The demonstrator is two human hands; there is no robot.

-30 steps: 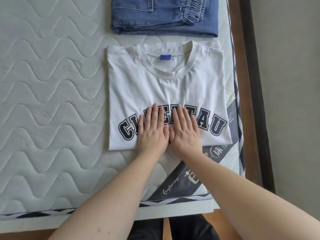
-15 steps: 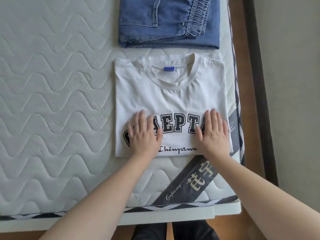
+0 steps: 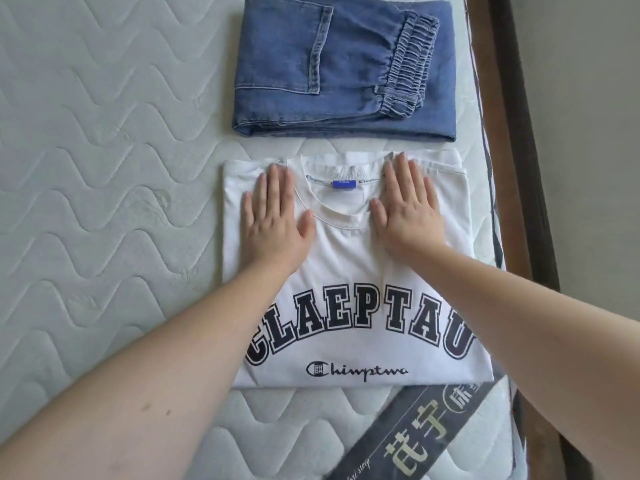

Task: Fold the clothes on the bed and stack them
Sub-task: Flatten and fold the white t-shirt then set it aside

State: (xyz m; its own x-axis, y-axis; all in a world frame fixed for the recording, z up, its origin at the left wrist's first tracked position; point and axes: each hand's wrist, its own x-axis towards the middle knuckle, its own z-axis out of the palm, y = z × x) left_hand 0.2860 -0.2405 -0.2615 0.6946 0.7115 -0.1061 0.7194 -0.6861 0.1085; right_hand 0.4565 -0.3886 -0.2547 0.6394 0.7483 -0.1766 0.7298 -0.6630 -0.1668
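A folded white T-shirt (image 3: 349, 271) with dark block lettering lies flat near the bed's right edge, collar pointing away from me. My left hand (image 3: 275, 220) presses flat on its upper left part, fingers straight. On the upper right, beside the collar, my right hand (image 3: 408, 209) lies flat with straight fingers. Folded blue jeans (image 3: 346, 67) lie just beyond the shirt, apart from it by a narrow strip of mattress.
The quilted white mattress (image 3: 104, 168) stretches to the left of the clothes. A dark label band (image 3: 422, 434) crosses its near right corner. A brown bed frame (image 3: 509, 133) and a grey floor run along the right side.
Both hands slid from the shirt's lettering, first apart toward the lower corners, then up to either side of the collar. The camera moved closer to the bed.
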